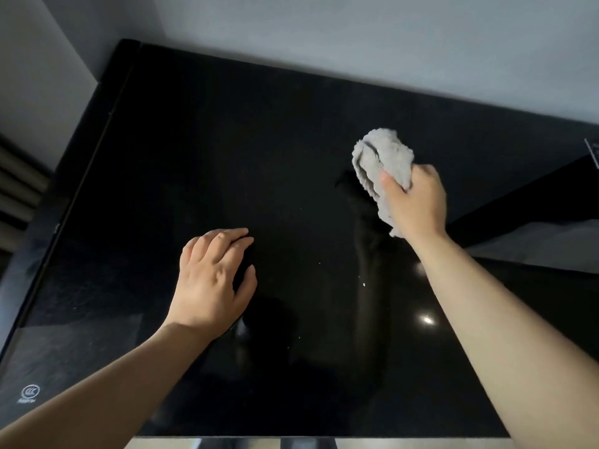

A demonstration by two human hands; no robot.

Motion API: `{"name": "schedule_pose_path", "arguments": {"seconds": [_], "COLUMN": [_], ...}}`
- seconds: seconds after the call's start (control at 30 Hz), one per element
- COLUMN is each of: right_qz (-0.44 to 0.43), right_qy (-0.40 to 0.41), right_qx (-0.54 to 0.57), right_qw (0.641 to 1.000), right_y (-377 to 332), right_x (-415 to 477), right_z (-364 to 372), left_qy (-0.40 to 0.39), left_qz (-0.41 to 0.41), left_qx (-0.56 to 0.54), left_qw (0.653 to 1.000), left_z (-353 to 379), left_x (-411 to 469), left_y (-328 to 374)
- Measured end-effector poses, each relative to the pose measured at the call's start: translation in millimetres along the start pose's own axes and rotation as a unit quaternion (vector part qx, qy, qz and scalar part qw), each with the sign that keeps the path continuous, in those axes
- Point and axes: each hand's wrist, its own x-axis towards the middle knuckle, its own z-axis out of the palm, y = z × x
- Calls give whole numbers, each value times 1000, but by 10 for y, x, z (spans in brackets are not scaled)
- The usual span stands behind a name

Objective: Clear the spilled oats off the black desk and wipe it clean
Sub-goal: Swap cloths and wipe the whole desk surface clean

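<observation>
Nearest, at the desk's (pixel 227 140) front-left corner, sits a small round logo (pixel 30 393) — no bearing on the job. Just past the front edge, between the two forearms, a few pale oat flecks (pixel 364 284) show. They are tiny, well apart and strung loosely front-to-back, the plainest one just beside the right forearm. Whether more hide in the glare spots (pixel 426 319) can't be told.

Further in, the left hand (pixel 212 280) rests palm-down on the glossy top, fingers fairly straight & close together, holding nothing; prob. bracing. Further again & to the right, the right hand (pixel 416 202) grips a bunched grey cloth (pixel 382 157), thumb pressed into it. The wad sticks out past the hand toward the far left, w/ a tail hanging by the wrist. Whether the cloth touches the top or hovers just over it isn't clear.

What counts for the next move: the flecks lie on the near side of the cloth & slightly left of it. So the next stroke likely has to pull back toward the person, and the right hand is the one equipped for it. Nothing stands between cloth and flecks — the left hand sits off to the side of that line. Only specks show, so this reads as the late wiping stage. Beyond the cloth the black top runs on to the grey wall (pixel 356 34).
</observation>
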Motion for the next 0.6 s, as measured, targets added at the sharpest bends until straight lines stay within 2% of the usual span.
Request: {"name": "schedule_pose_path", "arguments": {"seconds": [0.1, 0.17, 0.23, 0.3, 0.4, 0.43, 0.5, 0.53, 0.6], "right_qz": [-6, -61, -106, -131, -51, -20, 11, 23, 44], "right_qy": [11, 26, 11, -52, -162, -141, -36, 5, 20], "right_qx": [-113, -147, -117, -61, 60, 91, 97, 74, 5], "right_qw": [994, 987, 987, 988, 984, 986, 995, 997, 999], "right_y": [2, -60, -74, -64, -128, -155, -200, -193, -141], "right_x": [-82, -504, -997, -1452, -1810, -1775, -1506, -1297, -879], "right_z": [337, 412, 325, 153, -137, -189, -253, -263, -192], "left_qy": [-1, -2, -4, -6, -8, -11, -11, -10, -5], "left_qz": [1, 1, 0, -1, 3, 4, 3, 4, 3], "left_qx": [6, 10, 13, 17, 26, 28, 29, 28, 25], "left_qw": [1000, 1000, 1000, 1000, 1000, 1000, 1000, 1000, 1000], "left_z": [5, 6, 5, -3, -1, 7, 17, 19, 20], "left_x": [-5, -10, -1, -2, -6, -7, -7, -5, -7], "left_y": [2, 1, 2, 11, 20, 18, 9, 10, 13]}}
